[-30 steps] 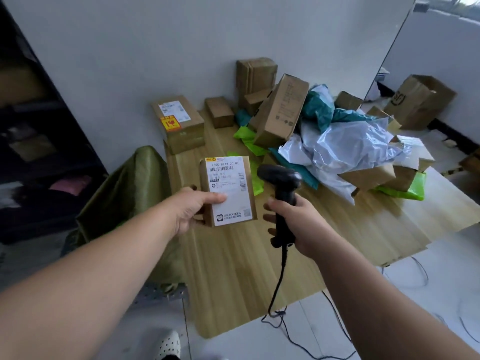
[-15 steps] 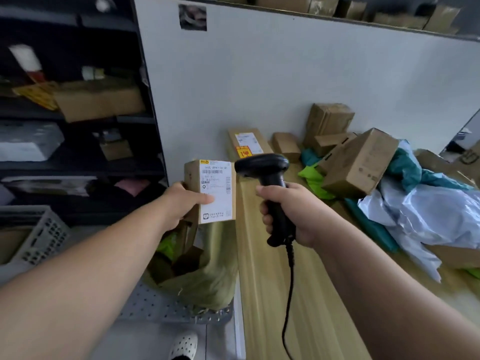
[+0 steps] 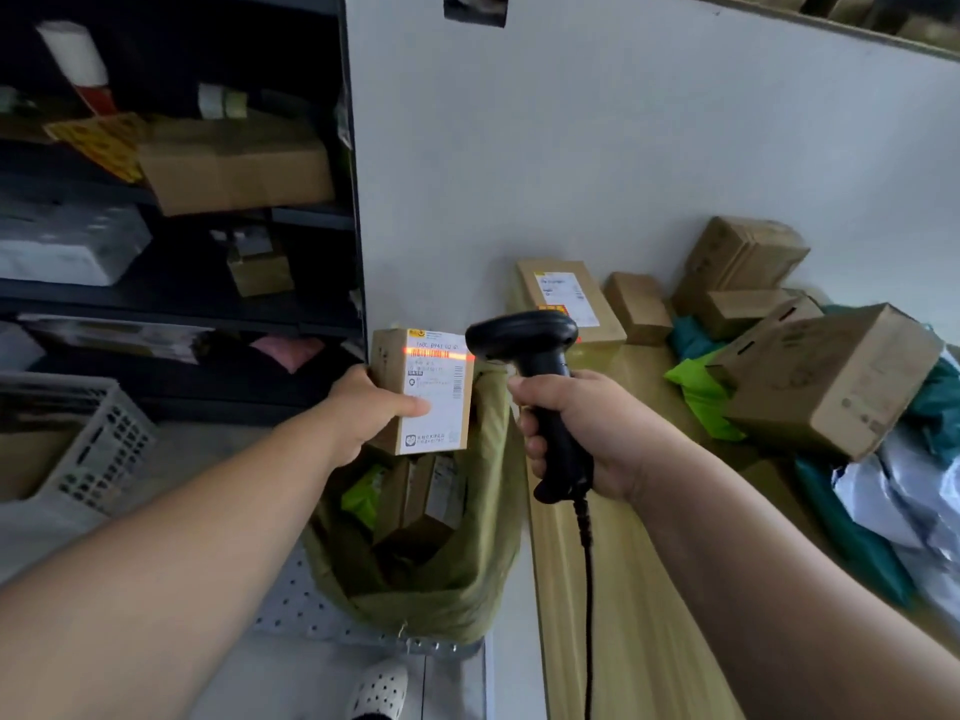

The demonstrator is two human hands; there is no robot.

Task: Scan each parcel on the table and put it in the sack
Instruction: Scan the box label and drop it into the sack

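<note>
The left hand (image 3: 363,407) is clenched around a small cardboard parcel (image 3: 423,391), thumb lying across its white label, holding it upright in the air above the open mouth of the sack (image 3: 457,563). The right hand (image 3: 576,433) is wrapped tight around the grip of a black scanner (image 3: 530,366), whose head points left at the parcel from just beside it; an orange-red line of light (image 3: 439,354) falls across the barcode near the top of the label. A black cable (image 3: 587,589) hangs down from the base of the scanner. The olive-green sack stands on the floor against the left edge of the wooden desk (image 3: 613,615), and inside it lie a couple of brown boxes and a bright green bag. A white perforated shoe (image 3: 379,691) shows at the bottom, near the sack. On the far and right parts of the desk, against the grey wall, more parcels (image 3: 826,376) are heaped: brown boxes of different sizes, one flat box with a white label (image 3: 566,298), green and teal bags, and crumpled silvery plastic mailers (image 3: 909,496). To the left, dark shelves (image 3: 182,304) hold more cartons, and a pale plastic crate (image 3: 98,449) sits low down near the floor.
</note>
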